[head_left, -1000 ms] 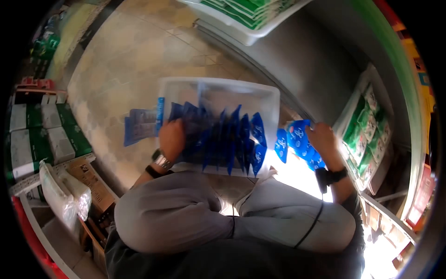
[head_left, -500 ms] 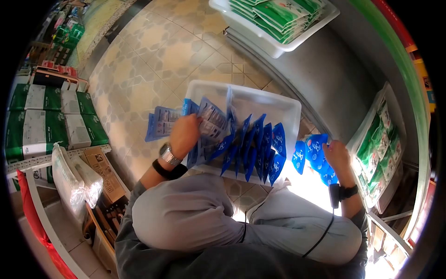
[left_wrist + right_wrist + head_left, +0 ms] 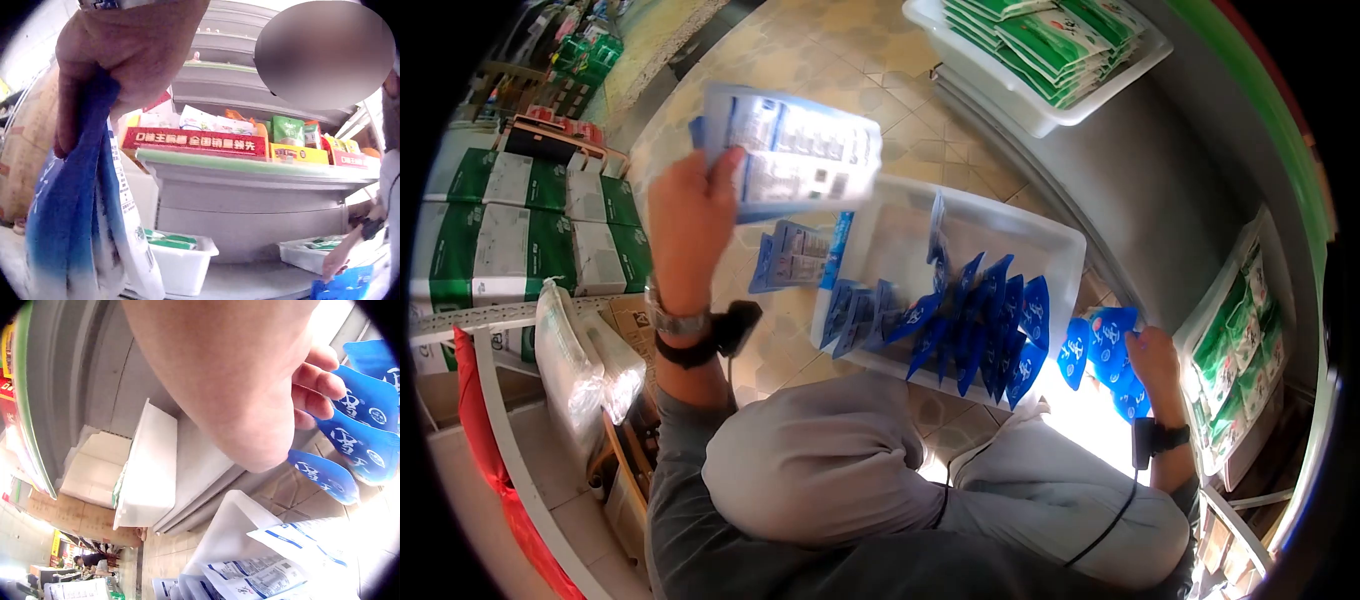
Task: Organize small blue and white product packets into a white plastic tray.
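Note:
My left hand (image 3: 692, 225) grips a small stack of blue-and-white packets (image 3: 805, 150), held up beyond the left side of a white plastic bin (image 3: 1045, 240). The left wrist view shows them hanging from the fingers, several layers thick. In the bin, a row of blue packets (image 3: 970, 320) stands on edge. My right hand (image 3: 1157, 360) holds more blue packets (image 3: 1112, 350) just right of the bin; in the right wrist view its fingers (image 3: 319, 387) curl at their upper edges, and white characters show on their fronts. Another packet (image 3: 800, 255) lies at the bin's left side.
A white tub (image 3: 1040, 115) of green packets stands on the grey shelf base at the top right. Another green-packet tub (image 3: 1230, 340) is beside my right hand. Green-and-white boxes (image 3: 530, 230) and plastic-wrapped packs (image 3: 575, 365) stand on the left.
The left hand has come up from the bin's left part and swung to the upper left, bringing the packets with it. The right hand keeps its hold on its packets beside the bin.

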Tool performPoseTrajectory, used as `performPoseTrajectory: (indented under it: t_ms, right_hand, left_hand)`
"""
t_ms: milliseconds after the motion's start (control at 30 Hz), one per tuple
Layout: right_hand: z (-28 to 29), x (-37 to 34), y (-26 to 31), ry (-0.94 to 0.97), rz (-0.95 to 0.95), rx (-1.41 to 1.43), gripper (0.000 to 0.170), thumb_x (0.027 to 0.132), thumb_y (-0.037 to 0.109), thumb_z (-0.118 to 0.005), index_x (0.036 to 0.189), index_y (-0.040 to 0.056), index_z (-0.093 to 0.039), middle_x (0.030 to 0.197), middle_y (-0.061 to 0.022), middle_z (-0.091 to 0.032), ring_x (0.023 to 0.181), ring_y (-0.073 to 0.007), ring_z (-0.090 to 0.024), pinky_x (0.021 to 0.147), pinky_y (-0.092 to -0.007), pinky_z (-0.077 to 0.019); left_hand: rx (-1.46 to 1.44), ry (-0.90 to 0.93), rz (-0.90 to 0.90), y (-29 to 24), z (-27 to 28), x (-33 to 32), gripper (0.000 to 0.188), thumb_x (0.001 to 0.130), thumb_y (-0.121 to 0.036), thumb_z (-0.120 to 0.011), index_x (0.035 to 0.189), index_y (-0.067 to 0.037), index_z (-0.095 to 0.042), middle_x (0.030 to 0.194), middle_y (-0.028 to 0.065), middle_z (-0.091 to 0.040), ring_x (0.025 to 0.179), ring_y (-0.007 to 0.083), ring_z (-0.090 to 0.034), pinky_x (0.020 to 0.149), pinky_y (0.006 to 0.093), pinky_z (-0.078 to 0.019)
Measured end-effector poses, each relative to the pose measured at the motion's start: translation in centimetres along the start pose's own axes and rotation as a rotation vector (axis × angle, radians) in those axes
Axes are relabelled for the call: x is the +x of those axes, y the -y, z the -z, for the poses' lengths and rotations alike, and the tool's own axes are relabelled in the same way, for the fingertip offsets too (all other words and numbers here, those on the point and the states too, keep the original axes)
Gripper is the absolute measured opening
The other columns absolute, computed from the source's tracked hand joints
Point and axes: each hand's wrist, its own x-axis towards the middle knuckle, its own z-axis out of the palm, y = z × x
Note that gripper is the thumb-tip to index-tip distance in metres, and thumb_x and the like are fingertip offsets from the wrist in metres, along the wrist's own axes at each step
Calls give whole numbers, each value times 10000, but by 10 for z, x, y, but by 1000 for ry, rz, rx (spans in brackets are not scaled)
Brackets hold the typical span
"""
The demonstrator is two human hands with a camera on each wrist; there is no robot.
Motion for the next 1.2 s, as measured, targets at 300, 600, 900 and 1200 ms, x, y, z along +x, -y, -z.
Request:
performPoseTrajectory:
  t_ms: [300,600,900,1200]
  right_hand:
    - [-7,1,-14,-25,31,89,449,909,397,-624,757,-25,-632,757,-232,-669,761,-430,-666,688,-489,-511]
    - [-3,-2,-13,30,2,170,492,940,433,-584,749,-19,-620,753,-260,-634,757,-450,-632,691,-506,-472]
    - [-12,1,-16,42,-30,154,607,1000,495,-463,729,-22,-629,709,-219,-663,704,-395,-669,670,-475,-504]
    - [-13,4,-6,68,-48,175,643,1014,510,-422,719,-33,-598,702,-247,-625,709,-412,-645,669,-496,-473]
  left_hand:
    - [290,-110,122,84,-8,27,398,913,-320,-628,767,48,-677,742,271,-631,732,463,-627,665,508,-485]
    - [274,29,299,196,-129,4,339,883,-275,-641,780,47,-667,832,280,-666,816,475,-642,744,525,-506]
    - [178,56,227,192,-163,13,375,875,-283,-654,728,61,-682,816,297,-651,793,472,-637,729,522,-499]
    - [108,306,313,151,-237,2,278,850,-241,-662,840,35,-695,877,273,-691,867,440,-675,775,509,-544]
